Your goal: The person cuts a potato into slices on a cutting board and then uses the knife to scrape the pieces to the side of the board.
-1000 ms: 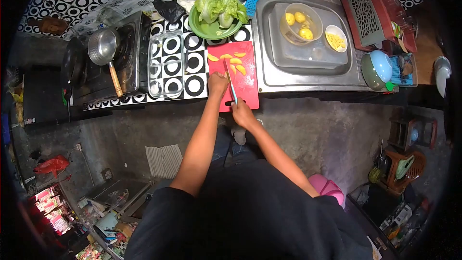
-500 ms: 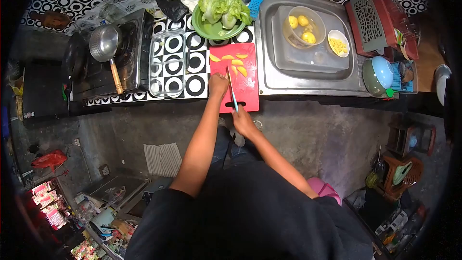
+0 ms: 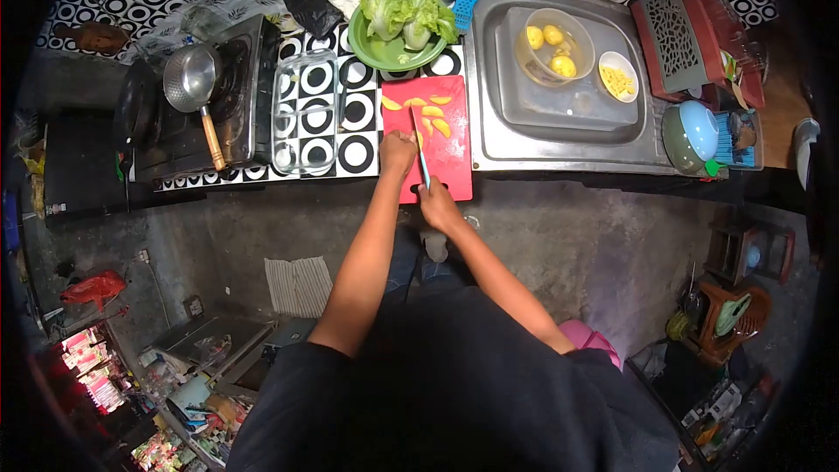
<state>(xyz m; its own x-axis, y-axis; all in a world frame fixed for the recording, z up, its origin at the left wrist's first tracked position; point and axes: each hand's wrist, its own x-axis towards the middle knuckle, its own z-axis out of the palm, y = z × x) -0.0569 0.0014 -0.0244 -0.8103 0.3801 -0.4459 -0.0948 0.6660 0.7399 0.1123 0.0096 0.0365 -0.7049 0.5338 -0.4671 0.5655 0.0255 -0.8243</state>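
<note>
My right hand is closed round the light blue handle of a knife, whose blade points away from me over the red cutting board. Close to the blade's left side, my left hand has its fingers curled down on a yellow potato piece, mostly hidden by the fingers. Several cut potato wedges lie scattered on the far half of the board, on both sides of the blade.
Behind the board sits a green bowl of leafy greens. On the right, the sink area holds a bowl of peeled potatoes and a small bowl of cut pieces. Leftward are a glass dish and a saucepan on the stove.
My right hand and the knife have moved slightly forward, away from me, along the board. My left hand stays in nearly the same place.
</note>
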